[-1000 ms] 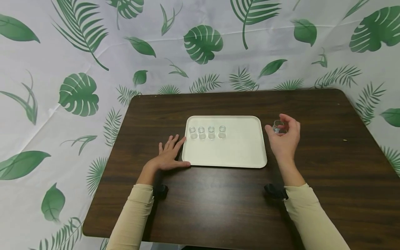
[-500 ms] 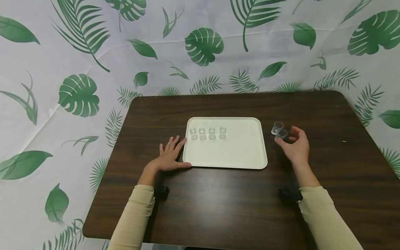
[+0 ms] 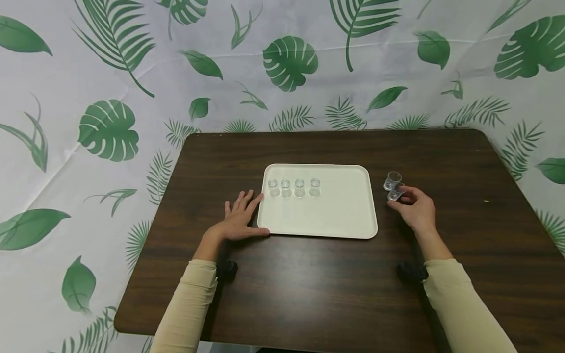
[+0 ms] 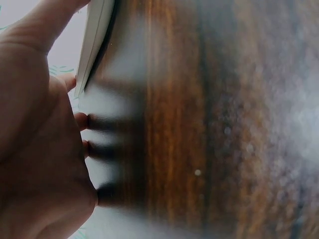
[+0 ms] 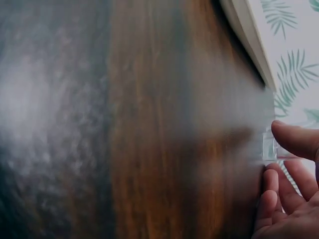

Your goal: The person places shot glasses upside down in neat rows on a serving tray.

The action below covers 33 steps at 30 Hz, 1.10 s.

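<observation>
On the cream tray (image 3: 340, 211), several small clear glass cups (image 3: 299, 189) stand in a row toward the back left. My left hand (image 3: 237, 221) lies with fingers spread at the tray's left end, thumb and forefinger touching its rim; the left wrist view shows the palm beside the tray edge (image 4: 94, 45). Right of the tray, my right hand (image 3: 417, 208) holds a small glass cup (image 3: 395, 193) between thumb and fingers. Another glass cup (image 3: 391, 180) stands just behind it. In the right wrist view the held cup (image 5: 269, 145) is partly hidden by the thumb (image 5: 296, 139).
The dark wood table (image 3: 300, 284) reaches well beyond the tray on every side. A white leaf-print cloth (image 3: 238, 108) hangs behind its far edge. A small pale speck (image 3: 486, 201) lies on the table at the right.
My right hand has moved right and nearer from the rear cup, and its fingers have closed in on the nearer cup. The left hand and the tray have stayed put.
</observation>
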### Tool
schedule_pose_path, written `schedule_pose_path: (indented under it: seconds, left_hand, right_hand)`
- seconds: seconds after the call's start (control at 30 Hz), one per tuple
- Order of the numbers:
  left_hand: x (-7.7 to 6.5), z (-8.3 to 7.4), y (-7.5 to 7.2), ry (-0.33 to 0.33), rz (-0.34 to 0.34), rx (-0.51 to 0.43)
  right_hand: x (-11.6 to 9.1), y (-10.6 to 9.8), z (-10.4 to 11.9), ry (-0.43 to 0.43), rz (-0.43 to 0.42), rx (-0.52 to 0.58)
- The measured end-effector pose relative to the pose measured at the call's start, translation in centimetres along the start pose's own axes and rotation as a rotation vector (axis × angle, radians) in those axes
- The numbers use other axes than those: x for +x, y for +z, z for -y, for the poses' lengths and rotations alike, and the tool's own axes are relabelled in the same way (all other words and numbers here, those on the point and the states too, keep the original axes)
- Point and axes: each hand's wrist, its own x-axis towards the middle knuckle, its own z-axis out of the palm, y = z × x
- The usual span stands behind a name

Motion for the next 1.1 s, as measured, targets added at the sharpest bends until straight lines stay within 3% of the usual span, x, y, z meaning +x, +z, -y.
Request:
schedule_pose_path:
  seconds: [0.33,0.6,0.9,1.1]
  left_hand:
    - [0.1,-0.1,0.0,0.008,-0.003,-0.009]
    - [0.1,-0.1,0.0,0.009,-0.009,-0.007]
    - [0.0,-0.1,0.1,0.021,-0.02,-0.019]
    - [0.0,-0.2,0.0,0.024,-0.018,-0.008]
  right_hand:
    - [0.2,0.0,-0.2,0.017,-0.017,-0.015]
    - [-0.1,-0.1,-0.4,-0.018,-0.02,-0.014]
    - [-0.6,-0.5,-0.8,-0.063,-0.009,0.045]
    - [-0.5,-0.9,-1.3,-0.043,0.025,0.096]
